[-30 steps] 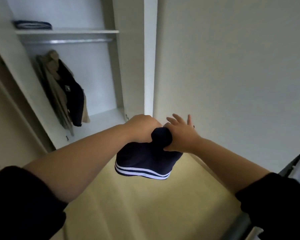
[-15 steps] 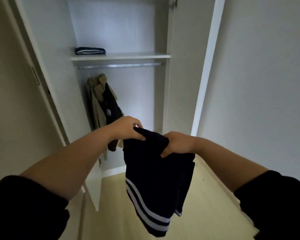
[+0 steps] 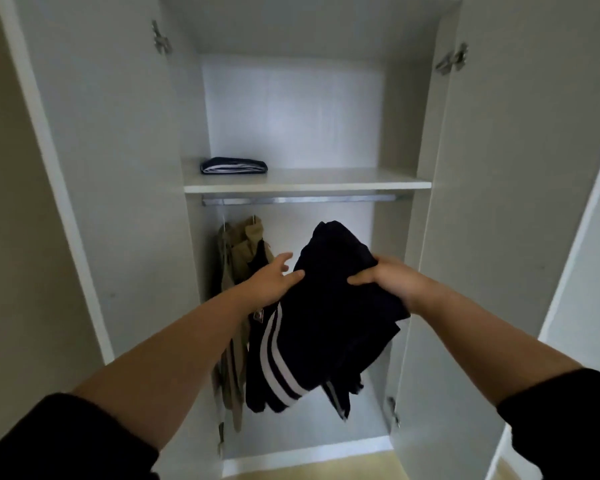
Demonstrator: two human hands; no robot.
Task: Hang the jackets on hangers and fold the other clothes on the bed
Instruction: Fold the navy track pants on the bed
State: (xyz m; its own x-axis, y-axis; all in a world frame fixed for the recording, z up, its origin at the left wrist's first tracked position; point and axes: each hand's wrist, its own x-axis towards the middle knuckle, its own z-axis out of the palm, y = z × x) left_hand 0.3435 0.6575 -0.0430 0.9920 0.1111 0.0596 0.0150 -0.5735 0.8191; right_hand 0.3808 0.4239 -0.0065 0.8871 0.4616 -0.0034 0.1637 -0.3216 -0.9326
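A folded dark navy garment (image 3: 329, 306) with white stripes near its hem hangs in front of the open wardrobe. My right hand (image 3: 387, 280) grips its upper right part, fingers curled into the cloth. My left hand (image 3: 274, 282) touches its left edge, thumb on the fabric and fingers stretched out behind it. A tan jacket (image 3: 238, 244) and a dark jacket (image 3: 260, 258) hang on hangers from the metal rail (image 3: 302, 199), partly hidden by my left arm. Another folded dark garment (image 3: 234, 165) lies on the shelf (image 3: 326, 183) at the left.
The white wardrobe stands open, with its left door (image 3: 94, 168) and right door (image 3: 499, 202) swung wide on both sides. The shelf's right part and the rail's right stretch are bare. Light wooden floor (image 3: 326, 469) shows below.
The view has swung to face the wardrobe straight on, closer than before. The navy garment has risen toward the rail level, and my left hand's grip on it has loosened to a touch.
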